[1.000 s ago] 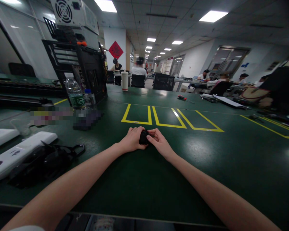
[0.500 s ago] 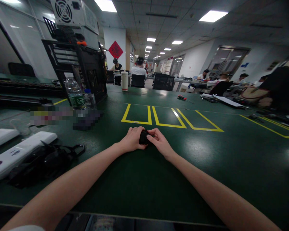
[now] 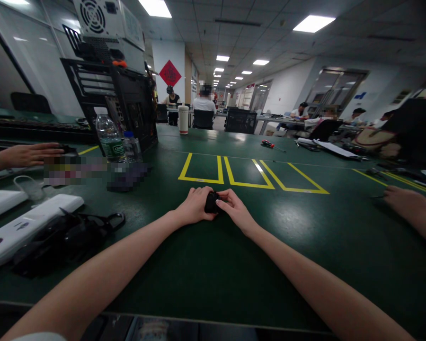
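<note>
A small black rounded object [image 3: 211, 202] is held between my two hands just above or on the green table; its kind is not clear. My left hand [image 3: 194, 206] is closed around its left side, hiding part of it. From the right, the thumb and fingers of my right hand [image 3: 235, 208] pinch its edge. Beyond my hands, three frames of yellow tape [image 3: 200, 181] are marked on the table.
Left are a white power bank-like case [image 3: 39, 227], a black strapped bundle [image 3: 74, 237], water bottles [image 3: 110, 137] and an open computer case [image 3: 135, 104]. Other people's hands reach in at left [image 3: 28, 155] and right [image 3: 408, 203]. A screwdriver [image 3: 269, 144] lies farther back.
Another person's hand has moved in over the table at the left, and a hand has come in at the right edge. My own hands and the black object look the same.
</note>
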Motion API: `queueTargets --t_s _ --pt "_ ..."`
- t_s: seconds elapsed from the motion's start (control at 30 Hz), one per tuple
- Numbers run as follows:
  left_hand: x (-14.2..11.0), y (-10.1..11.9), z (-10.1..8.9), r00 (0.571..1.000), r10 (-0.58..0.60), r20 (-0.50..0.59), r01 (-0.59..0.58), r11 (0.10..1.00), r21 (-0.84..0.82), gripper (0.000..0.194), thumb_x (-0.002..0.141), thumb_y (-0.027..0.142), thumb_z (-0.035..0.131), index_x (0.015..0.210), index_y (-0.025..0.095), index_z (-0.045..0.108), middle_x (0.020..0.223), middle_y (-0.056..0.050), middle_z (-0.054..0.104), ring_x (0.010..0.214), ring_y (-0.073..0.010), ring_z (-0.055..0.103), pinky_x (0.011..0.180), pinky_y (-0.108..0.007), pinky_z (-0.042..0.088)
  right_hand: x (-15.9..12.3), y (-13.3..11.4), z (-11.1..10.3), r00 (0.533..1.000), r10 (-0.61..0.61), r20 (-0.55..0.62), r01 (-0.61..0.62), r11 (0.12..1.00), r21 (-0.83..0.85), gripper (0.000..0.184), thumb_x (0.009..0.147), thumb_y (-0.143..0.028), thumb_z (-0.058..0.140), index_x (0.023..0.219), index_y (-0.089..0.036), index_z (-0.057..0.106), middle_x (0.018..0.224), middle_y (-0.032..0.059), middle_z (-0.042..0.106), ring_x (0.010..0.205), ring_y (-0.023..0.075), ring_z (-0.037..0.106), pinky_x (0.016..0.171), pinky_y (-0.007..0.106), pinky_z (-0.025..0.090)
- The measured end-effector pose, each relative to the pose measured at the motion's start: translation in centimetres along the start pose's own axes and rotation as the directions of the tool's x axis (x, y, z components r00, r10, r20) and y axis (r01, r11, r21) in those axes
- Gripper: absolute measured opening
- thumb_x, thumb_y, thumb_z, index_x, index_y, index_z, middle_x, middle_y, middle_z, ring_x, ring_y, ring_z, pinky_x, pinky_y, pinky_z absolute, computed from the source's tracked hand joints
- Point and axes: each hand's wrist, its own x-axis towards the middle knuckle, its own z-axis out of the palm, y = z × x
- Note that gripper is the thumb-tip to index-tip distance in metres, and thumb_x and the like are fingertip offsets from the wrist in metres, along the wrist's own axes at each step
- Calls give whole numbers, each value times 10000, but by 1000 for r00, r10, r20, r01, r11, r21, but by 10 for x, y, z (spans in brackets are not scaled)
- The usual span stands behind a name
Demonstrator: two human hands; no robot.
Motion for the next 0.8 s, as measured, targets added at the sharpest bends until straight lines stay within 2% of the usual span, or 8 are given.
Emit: queueTargets --t_s 0.17,0.37,0.63,0.8 --pt "0 -1 1 1000 6 -4 -6 1000 -5 514 628 378 657 1027 175 405 950 -53 540 859 -235 523 777 -360 347 0 2 0 1000 1 -11 -1 1000 8 175 786 -325 506 927 -221 506 931 10 539 909 160 519 802 321 437" --pt "1 -1 3 1000 -12 -10 12 1000 24 546 603 379 672 1031 162 411 956 -71 541 865 -254 523 772 -372 347 1 3 0 999 47 -23 -46 999 22 255 780 -303 517 1019 -218 493 1006 30 538 958 162 512 863 332 411" --pt "1 1 1 1000 -8 0 8 1000 18 503 623 382 659 1011 173 416 946 -59 541 855 -247 523 764 -365 349 -1 -1 0 1000 1 10 -2 997 75 204 734 -258 575 920 -216 503 949 6 544 926 160 526 838 327 423" --pt "1 1 1 1000 -11 -7 11 1000 -5 512 621 377 659 1020 174 412 948 -56 540 865 -241 521 770 -359 339 -1 -1 1 1000 9 0 -9 999 35 167 786 -307 509 925 -215 513 929 7 543 905 154 530 824 325 432"
